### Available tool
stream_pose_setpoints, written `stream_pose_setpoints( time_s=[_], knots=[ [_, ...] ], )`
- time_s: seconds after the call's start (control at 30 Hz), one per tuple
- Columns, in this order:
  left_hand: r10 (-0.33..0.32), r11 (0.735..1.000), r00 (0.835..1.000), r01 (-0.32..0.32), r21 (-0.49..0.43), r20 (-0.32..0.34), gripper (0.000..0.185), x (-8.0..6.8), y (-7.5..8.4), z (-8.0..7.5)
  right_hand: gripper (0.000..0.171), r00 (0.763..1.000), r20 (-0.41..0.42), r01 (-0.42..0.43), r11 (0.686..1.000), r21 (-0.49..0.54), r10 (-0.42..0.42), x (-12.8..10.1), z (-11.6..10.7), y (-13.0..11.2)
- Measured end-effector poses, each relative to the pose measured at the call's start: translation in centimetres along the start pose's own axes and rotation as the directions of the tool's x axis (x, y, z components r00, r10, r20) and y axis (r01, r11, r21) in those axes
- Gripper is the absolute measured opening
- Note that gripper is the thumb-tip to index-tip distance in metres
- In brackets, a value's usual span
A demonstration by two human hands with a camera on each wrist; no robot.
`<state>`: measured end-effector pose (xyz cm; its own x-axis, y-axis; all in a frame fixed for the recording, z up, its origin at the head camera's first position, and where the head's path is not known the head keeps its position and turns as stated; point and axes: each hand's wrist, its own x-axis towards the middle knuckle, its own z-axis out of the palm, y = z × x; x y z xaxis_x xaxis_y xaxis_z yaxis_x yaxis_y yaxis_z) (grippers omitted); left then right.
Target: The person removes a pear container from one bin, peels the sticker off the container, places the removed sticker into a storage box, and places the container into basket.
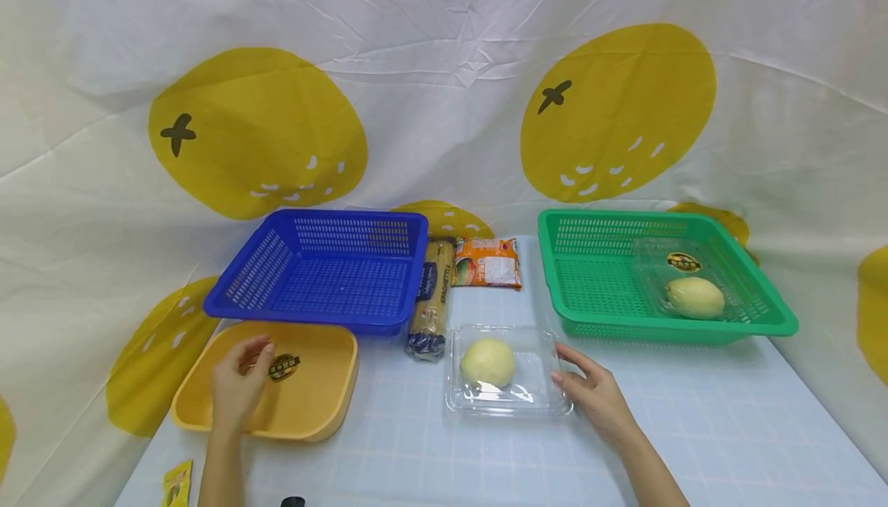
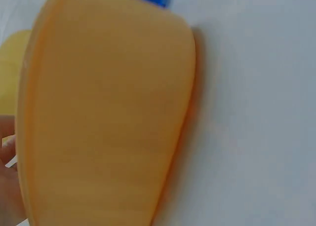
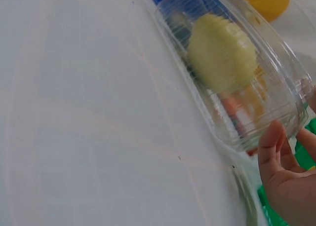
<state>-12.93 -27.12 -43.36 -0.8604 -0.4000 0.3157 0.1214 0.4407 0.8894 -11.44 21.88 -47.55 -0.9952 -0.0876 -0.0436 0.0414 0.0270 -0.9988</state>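
Clear clamshell (image 1: 533, 372) held one-sidedly

It sat midway between the surface's side edges (image 1: 402, 461), the right hand (image 1: 600, 399) grasping its right end; a tilted lift could have rolled the fruit (image 1: 488, 363). Whether the left hand (image 1: 236, 384) gripped the label (image 1: 284, 368) was unclear.

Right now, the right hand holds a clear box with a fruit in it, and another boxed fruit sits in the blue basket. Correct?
Not quite: the other boxed fruit sits in the green basket, as the head view shows. The right hand does hold a clear box with a fruit in it.
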Motion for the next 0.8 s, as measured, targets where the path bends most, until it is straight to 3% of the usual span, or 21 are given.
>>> stream_pose_setpoints(
  time_s=[0.13,0.3,0.47,0.63,0.8],
  knots=[
    [0.037,0.982,0.999,-0.036,-0.183,0.006,0.015,-0.6,1.7,1.6,0.059,1.000,-0.005,-0.002,1.000,-0.001,0.002,0.0,-0.1,0.0],
    [0.108,0.928,0.992,-0.076,-0.364,0.067,0.015,-1.4,3.5,3.4,0.059,1.000,-0.004,0.008,1.000,0.002,-0.008,0.0,0.0,0.1],
    [0.172,0.909,0.974,-0.098,-0.406,0.148,0.019,-1.9,4.7,5.0,0.058,1.000,-0.019,0.014,1.000,0.001,-0.014,0.1,0.0,0.3],
    [0.245,0.899,0.943,-0.133,-0.416,0.227,0.020,-2.9,5.5,6.5,0.058,1.000,-0.022,0.002,1.000,0.009,-0.002,0.0,0.0,0.4],
    [0.253,0.905,0.915,-0.109,-0.412,0.313,0.019,-4.0,5.9,8.3,0.058,1.000,-0.018,0.004,1.000,0.019,-0.004,0.0,0.0,0.3]
  ],
)
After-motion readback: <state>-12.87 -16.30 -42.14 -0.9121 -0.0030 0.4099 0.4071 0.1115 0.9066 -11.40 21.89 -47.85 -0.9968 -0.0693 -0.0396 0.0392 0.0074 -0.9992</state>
